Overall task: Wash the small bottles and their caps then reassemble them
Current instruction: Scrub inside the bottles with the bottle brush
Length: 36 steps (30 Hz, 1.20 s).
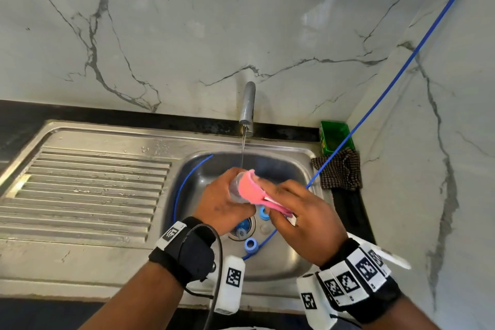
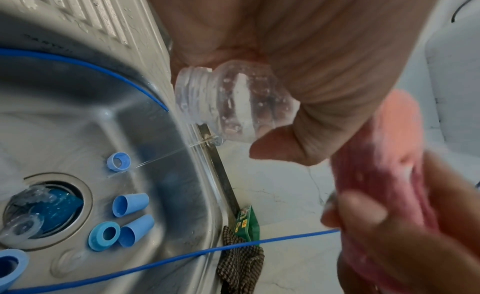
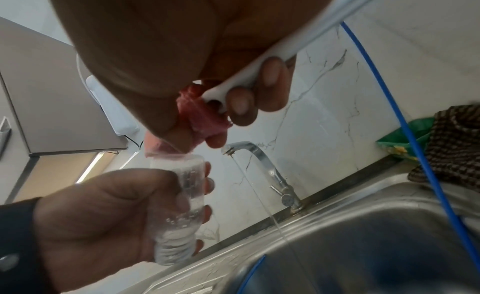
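Observation:
My left hand grips a small clear bottle over the sink basin, its threaded neck open and uncapped. My right hand holds a pink sponge brush by its white handle and presses the sponge against the bottle's base end. Several blue caps lie on the basin floor near the drain, two of them visible in the head view. A second clear bottle lies across the drain opening.
A thin stream of water runs from the faucet into the steel sink. A ribbed drainboard lies to the left. A green box and a checked cloth sit at the right corner. A blue cable crosses the basin.

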Each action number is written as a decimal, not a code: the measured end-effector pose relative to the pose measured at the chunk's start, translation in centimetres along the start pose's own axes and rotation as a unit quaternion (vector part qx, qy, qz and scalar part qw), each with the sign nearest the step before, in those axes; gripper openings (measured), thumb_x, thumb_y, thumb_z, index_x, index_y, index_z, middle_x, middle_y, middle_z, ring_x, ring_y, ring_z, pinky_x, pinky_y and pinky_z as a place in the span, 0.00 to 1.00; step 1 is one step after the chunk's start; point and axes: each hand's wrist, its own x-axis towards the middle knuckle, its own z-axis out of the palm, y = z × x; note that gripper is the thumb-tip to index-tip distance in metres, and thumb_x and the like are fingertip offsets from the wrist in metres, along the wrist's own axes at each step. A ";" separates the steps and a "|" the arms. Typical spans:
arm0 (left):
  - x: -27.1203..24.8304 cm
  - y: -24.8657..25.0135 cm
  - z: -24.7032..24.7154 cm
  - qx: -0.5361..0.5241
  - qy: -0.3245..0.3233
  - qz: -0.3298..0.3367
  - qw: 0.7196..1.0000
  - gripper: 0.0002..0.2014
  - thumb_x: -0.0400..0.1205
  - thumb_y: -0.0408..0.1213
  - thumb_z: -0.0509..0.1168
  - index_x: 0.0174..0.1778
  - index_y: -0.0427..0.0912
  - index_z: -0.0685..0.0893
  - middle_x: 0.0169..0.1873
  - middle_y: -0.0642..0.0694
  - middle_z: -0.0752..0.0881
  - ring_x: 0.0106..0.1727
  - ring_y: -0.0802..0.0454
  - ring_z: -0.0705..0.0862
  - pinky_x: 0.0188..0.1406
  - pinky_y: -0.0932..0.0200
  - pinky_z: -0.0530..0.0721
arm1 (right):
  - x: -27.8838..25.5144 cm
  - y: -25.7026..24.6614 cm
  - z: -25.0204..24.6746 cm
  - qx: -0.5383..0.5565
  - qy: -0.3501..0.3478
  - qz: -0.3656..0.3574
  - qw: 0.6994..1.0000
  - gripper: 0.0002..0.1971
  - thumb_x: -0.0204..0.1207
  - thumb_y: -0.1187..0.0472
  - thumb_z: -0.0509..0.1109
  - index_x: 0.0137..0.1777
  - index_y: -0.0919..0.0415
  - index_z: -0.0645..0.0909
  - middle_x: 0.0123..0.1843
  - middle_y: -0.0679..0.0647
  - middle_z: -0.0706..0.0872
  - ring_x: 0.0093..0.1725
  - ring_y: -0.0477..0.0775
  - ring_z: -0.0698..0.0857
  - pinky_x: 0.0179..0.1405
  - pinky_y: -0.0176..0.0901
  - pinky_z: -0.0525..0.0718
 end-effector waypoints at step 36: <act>-0.8 -1.8 -3.0 -0.047 -0.035 0.046 0.997 0.24 0.59 0.38 0.77 0.51 0.56 0.84 0.43 0.55 0.90 0.45 0.56 0.89 0.45 0.54 0.88 | 2.4 -4.3 0.1 -0.005 0.035 0.085 0.996 0.19 0.73 0.31 0.60 0.58 0.27 0.87 0.43 0.41 0.80 0.40 0.41 0.82 0.36 0.41 0.83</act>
